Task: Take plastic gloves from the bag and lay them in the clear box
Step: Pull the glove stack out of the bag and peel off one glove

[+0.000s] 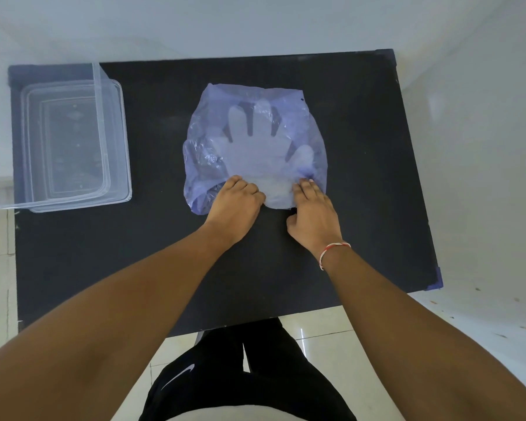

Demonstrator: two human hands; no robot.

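A thin blue plastic bag (289,98) lies flat in the middle of the black table (362,208), its mouth toward me. Through it I see a stack of clear plastic gloves (258,153), fingers pointing away from me. My left hand (236,205) is closed at the left side of the bag's mouth, fingers curled on the bag edge and the glove cuffs. My right hand (313,214) presses on the right side of the mouth, fingertips tucked on the plastic. The clear box (125,177) stands at the table's left edge, with nothing in it.
The clear box's lid (99,86) stands hinged upright along its far side. A pale wall runs behind the table, and tiled floor shows at the left, right and near sides. My black shorts are below the table's near edge.
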